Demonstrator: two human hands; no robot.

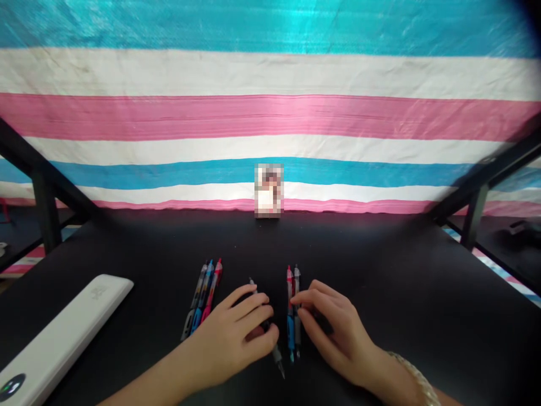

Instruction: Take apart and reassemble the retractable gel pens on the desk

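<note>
Three pens lie side by side left of centre: a grey pen (195, 301), a blue pen (204, 298) and a red pen (213, 288). My left hand (236, 332) is closed over a dark grey pen (277, 356), whose tip and top end show beyond the fingers. To its right are two more pens next to each other, one with a red top and blue grip (290, 332) and one grey (297, 335). My right hand (338, 327) touches these two with its fingertips; its thumb and forefinger are close together beside them.
A long white device (70, 332) with a small round display lies on the black table (380, 254) at the left. A small blurred card (269, 192) stands at the back edge, before a striped sheet (270, 118). Black metal bars (44, 208) flank the table.
</note>
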